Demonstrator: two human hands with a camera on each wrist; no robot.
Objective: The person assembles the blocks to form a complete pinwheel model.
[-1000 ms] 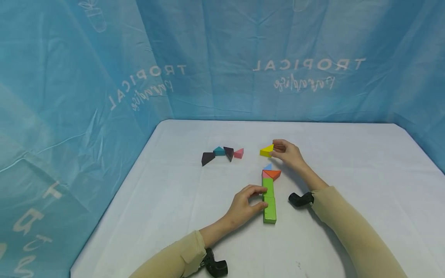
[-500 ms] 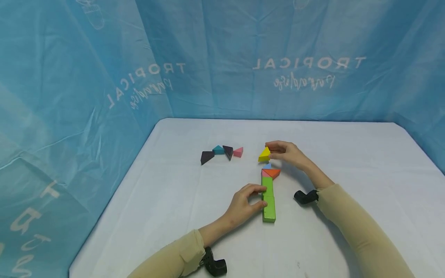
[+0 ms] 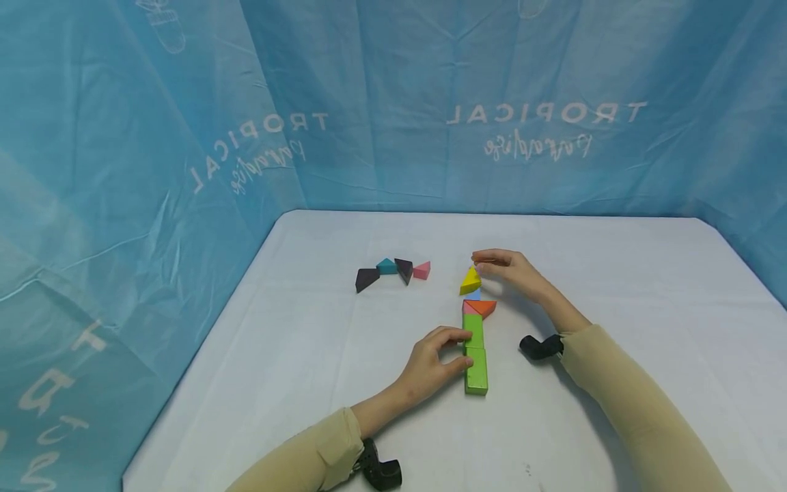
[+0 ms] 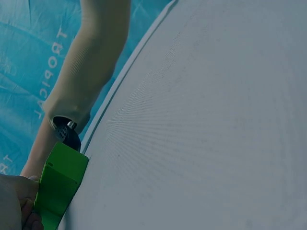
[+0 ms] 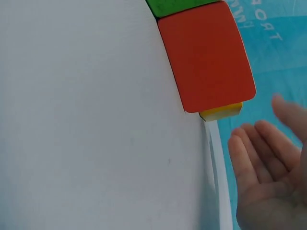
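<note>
A column of blocks stands out from the white table: two green blocks (image 3: 476, 374), a pink piece (image 3: 467, 308) beside an orange triangle (image 3: 486, 308), and a light blue triangle (image 3: 474, 295) beyond. At the far end lies a yellow triangle block (image 3: 470, 281), tilted. My left hand (image 3: 430, 365) rests index finger and thumb against the green blocks from the left. My right hand (image 3: 510, 270) is beside the yellow block, fingers extended. The right wrist view shows this hand (image 5: 268, 177) with its fingers apart from the yellow block (image 5: 223, 112), partly hidden behind the orange one.
Left of the column, farther back, sit two dark blocks (image 3: 367, 279), a teal triangle (image 3: 387, 267) and a pink triangle (image 3: 421, 270) in a row. Blue printed curtains (image 3: 393, 164) border the white table (image 3: 295, 328) at the back and sides.
The yellow block has turned and come nearer, to the light blue triangle. My right hand moved with it and has loosened its fingers from it. The left hand stays in place.
</note>
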